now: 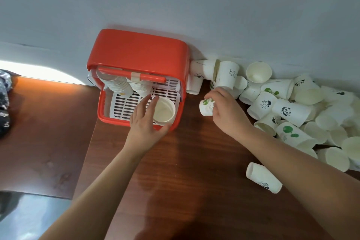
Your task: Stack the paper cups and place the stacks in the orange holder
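1. Well, nearest me a lone cup (263, 177) lies on its side on the table (175, 181), close beside my right forearm; dragging that arm back could send it rolling away.
2. My left hand (146, 121) is clamped on a plain cup (164, 111), fingers along one side and thumb round the near side, at the front right corner of the orange holder (136, 48). If I squeeze too hard the paper rim may buckle; if I let go while it leans, it could tip over the low front wall.
3. My right hand (228, 111) pinches a green-print cup (206, 107) over the table, near the holder. A crooked fit into the plain one would probably jam.
4. Beyond it the pile of cups (292, 107) lies loose against the wall (194, 6); my wrist brushing it could start a slide.
5. Farthest in, two stacks (118, 85) lean at the holder's back under the handle (132, 75); a knock could topple them.
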`<state>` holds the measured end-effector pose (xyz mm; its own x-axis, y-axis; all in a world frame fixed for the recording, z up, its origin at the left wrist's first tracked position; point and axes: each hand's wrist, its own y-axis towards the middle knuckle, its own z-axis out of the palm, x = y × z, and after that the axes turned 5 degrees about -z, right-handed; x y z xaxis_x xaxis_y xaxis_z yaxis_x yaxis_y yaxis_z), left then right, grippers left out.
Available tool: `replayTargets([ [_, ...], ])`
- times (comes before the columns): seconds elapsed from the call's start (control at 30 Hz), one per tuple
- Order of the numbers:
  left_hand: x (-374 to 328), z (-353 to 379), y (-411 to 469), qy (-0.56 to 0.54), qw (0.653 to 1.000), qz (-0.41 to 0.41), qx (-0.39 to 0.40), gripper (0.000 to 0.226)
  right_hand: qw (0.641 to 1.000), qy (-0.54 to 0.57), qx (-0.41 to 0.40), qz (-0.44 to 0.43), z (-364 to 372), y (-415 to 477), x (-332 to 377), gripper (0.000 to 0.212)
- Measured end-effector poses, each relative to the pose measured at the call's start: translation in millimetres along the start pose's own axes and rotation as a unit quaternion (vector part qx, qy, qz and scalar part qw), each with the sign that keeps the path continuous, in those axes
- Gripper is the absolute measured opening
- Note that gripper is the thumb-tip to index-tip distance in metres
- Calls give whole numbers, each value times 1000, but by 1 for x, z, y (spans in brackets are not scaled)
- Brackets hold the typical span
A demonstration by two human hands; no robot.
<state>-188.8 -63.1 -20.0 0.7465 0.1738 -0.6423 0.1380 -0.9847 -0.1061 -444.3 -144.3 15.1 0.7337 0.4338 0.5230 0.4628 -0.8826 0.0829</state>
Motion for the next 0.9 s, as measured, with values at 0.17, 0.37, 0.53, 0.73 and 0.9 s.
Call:
replayTargets([
  [0.17,-25,-17,-14,-25,997,54,-50,64,993,116,-28,7,-37,12,52,41],
  [0.37,-77,-40,-3,-420,863,-145,238,53,953,289,93,1,-51,13,89,37],
  [0.53,-85,-39,6,-481,825,-184,235,41,960,275,-16,54,-56,27,71,18],
  [0.73,-84,-36,1,-535,796,-214,185,44,942,-17,-38,332,-35,66,-35,55],
  [0.9,-71,-32,-3,-569,781,-181,185,55,946,-21,-12,322,-14,77,-45,69],
])
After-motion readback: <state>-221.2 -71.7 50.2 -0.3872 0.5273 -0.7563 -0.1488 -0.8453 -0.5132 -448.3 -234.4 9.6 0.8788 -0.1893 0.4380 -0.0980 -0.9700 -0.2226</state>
